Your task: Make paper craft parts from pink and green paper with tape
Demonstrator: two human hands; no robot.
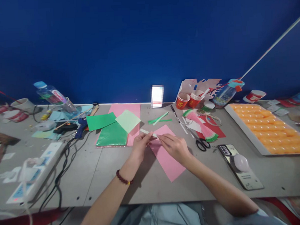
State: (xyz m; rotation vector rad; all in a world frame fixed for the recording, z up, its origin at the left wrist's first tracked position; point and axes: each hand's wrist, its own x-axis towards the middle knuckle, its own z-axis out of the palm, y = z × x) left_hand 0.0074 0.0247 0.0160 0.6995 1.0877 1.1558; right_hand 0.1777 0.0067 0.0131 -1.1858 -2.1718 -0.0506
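Left hand (pixel 141 146): thumb and fingers pinching a narrow pale paper strip (pixel 144 131), its far end poking out toward ten o'clock.
Right hand (pixel 175 148): right alongside, fingertips bunched at the strip's other end; I cannot tell how tightly they press.
Clock centre: the strip, up between the hands, over the top of the pink paper sheet (pixel 171 168), which runs down to five o'clock.
Red paper cups (pixel 182 101): there they are between one and two; a second red cup stack (pixel 195 100) beside them holds pale sticks.
Orange-lidded bottle (pixel 223 95): just past two, with small multicoloured bits inside.
White tray (pixel 248 132): out at three, packed with rows of glossy orange balls (pixel 272 127).
Clear packet: at nine, with green paper (pixel 112 135) inside.
Strip's look: whitish, slim, straight where it shows, slanting down toward the right hand.
Hard to see: fingers cover the strip's middle and right end; blue-capped bottle (pixel 56 95), between nine and ten, has blurred contents; pixelation masks the bright screen (pixel 157 96) at twelve.
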